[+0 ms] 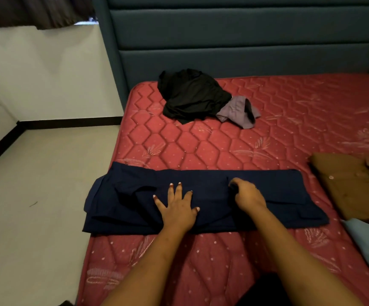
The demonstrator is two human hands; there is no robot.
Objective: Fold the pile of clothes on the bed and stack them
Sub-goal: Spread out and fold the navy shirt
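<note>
One navy garment lies folded in a long strip across the bed; my left hand presses flat on it, spread wide, my right hand grips its cloth. Beyond: a black heap and grey piece; a brown shirt at right.

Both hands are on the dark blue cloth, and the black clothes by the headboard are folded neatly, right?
Not quite. The head view shows the black clothes lying in a crumpled heap by the headboard, not folded. The left hand and right hand are indeed on the dark blue cloth.
</note>
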